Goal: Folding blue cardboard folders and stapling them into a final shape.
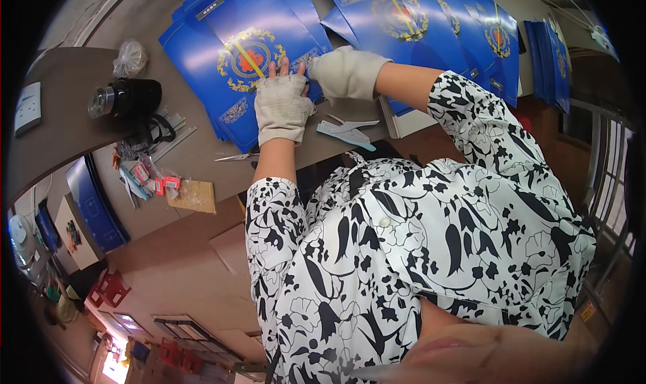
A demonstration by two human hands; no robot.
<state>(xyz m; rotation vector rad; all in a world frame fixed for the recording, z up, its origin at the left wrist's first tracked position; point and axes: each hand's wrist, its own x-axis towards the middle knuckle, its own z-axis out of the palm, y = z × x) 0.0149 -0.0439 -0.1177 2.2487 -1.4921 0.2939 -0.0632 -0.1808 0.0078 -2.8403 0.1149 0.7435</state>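
Both my hands wear off-white fingerless gloves. My left hand (282,108) lies flat on a stack of glossy blue printed sheets (195,61), its bare fingertips stretched out below the red and gold emblem. Close beside it, my right hand (346,74) rests at the stack's right edge with its knuckles bent toward the left hand. The fingers of that hand are mostly hidden, so whether they grip the edge does not show. A light blue stapler (350,132) lies just below my hands. Scissors (235,157) sit at the table's near edge, by my left wrist.
More blue printed sheets (404,21) cover the table at the right. To the left stand a black bottle (138,98) and a clear plastic bag (130,58). Small red boxes (168,184) and a brown board piece (192,197) lie along the near left edge.
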